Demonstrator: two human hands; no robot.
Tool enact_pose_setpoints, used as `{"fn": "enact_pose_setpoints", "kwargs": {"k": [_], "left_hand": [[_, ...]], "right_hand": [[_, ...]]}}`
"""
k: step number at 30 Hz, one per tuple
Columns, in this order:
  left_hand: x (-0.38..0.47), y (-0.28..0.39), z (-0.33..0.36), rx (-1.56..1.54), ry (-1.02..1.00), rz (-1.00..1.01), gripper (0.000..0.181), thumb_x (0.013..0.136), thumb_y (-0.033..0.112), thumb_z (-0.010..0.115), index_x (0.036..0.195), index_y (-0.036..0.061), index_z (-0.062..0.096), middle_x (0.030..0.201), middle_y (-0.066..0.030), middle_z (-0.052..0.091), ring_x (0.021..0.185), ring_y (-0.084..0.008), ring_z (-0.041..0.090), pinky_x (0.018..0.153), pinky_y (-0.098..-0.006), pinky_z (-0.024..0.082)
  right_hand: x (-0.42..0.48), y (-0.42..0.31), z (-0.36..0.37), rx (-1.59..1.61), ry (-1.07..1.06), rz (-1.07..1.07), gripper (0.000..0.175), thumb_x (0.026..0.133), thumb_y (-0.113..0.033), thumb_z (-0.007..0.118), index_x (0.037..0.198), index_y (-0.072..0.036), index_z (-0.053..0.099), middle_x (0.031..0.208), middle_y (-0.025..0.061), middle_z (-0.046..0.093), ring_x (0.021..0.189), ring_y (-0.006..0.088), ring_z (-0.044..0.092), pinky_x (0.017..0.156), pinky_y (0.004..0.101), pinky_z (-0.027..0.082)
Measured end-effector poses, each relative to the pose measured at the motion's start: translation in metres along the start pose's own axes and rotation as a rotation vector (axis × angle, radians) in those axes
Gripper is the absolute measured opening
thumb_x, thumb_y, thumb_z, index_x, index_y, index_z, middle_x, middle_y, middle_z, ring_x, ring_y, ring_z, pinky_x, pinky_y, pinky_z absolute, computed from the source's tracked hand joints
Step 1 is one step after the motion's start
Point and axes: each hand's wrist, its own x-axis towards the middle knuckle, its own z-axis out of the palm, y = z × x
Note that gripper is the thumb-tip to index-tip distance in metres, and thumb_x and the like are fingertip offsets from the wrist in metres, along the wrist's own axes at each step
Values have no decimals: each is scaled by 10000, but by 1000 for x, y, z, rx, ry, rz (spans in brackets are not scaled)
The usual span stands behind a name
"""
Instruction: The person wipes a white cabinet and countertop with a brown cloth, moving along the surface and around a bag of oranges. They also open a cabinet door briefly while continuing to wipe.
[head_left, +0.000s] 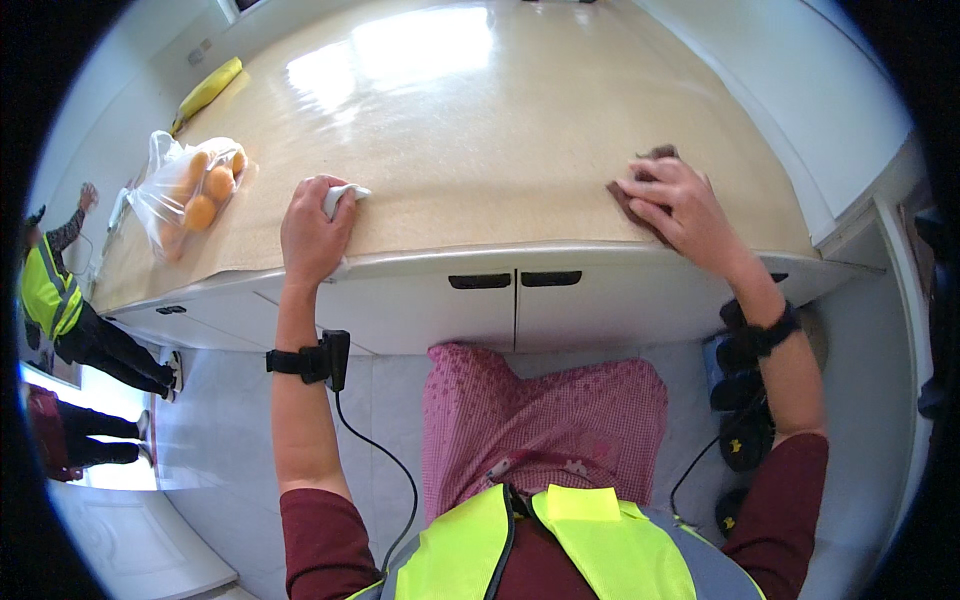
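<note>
My left hand (316, 225) rests near the front edge of a beige-covered countertop (465, 187), its fingers closed around a small white item (337, 198), perhaps a cloth or tissue. Further right, my right hand (679, 202) presses a dark brown cloth (634, 206) onto the same surface; part of the cloth sticks out past the fingertips. To the left of my left hand lies a clear plastic bag (161, 187) with several oranges (200, 213) in it. What the palms cover is hidden.
A yellow elongated object (208, 91) lies at the counter's back left. White cupboard doors with black handles (480, 281) are below the front edge. Two other people stand at the far left, one in a yellow vest (49, 289). Dark slippers (746, 442) are at the lower right.
</note>
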Motion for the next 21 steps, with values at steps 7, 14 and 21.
{"fn": "enact_pose_setpoints", "kwargs": {"k": [7, 14, 21], "left_hand": [[1, -2, -1, 11, -3, 30, 242, 920, 273, 637, 985, 40, 648, 996, -144, 629, 915, -317, 621, 811, -397, 495], [0, -8, 0, -41, 1, 72, 228, 930, 262, 640, 1003, 46, 649, 972, -139, 623, 911, -312, 612, 811, -397, 484], [1, -12, 9, 2, 2, 60, 265, 897, 310, 669, 985, 60, 667, 973, -168, 646, 920, -353, 629, 804, -441, 505]], "right_hand": [[74, -31, 31, -89, -116, 14, 264, 970, -287, 538, 1071, -155, 744, 1190, 88, 624, 1144, 287, 564, 1004, 491, 412], [34, -26, 0, -20, -179, -124, 279, 991, -331, 537, 1103, -179, 742, 1153, 109, 631, 1092, 296, 580, 960, 452, 442], [85, 0, 17, -53, -125, -146, 263, 962, -291, 591, 931, -84, 749, 926, 167, 628, 882, 351, 589, 775, 422, 481]]}}
